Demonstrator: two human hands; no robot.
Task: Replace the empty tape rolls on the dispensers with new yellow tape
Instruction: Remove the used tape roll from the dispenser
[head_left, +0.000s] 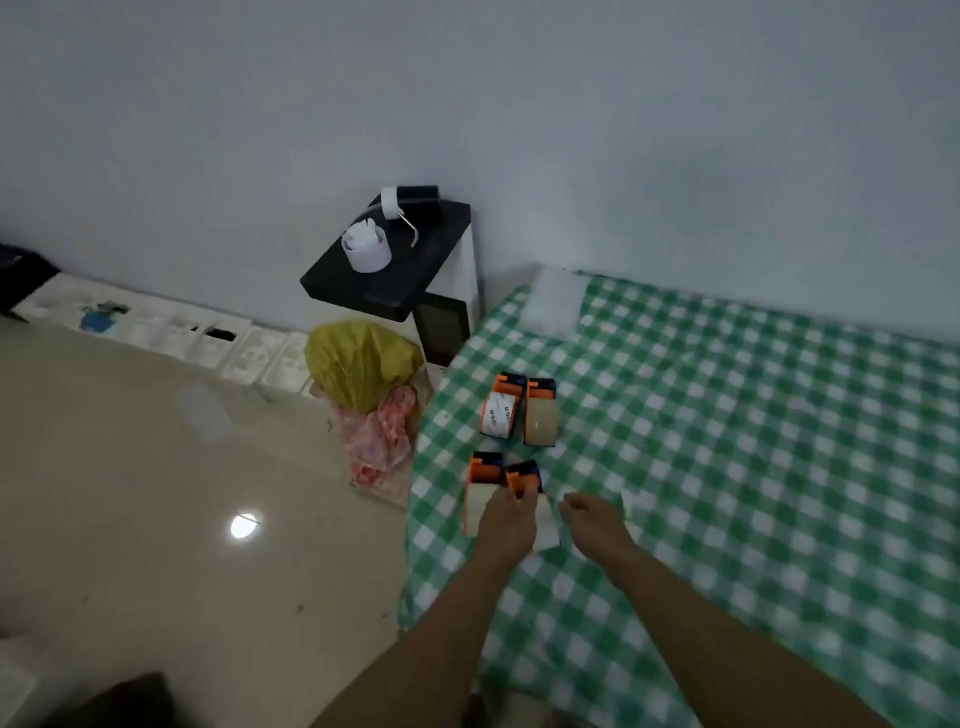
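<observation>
One curled left grip on dispenser

Your bench wears a green-and-white checked cloth that hangs over its left edge. Near that edge lie four orange-and-black dispensers in two pairs: the far-left dispenser with a white core, the far-right dispenser with a tan roll, then the near-left dispenser and near-right dispenser. A white pad lies at the far corner.
</observation>
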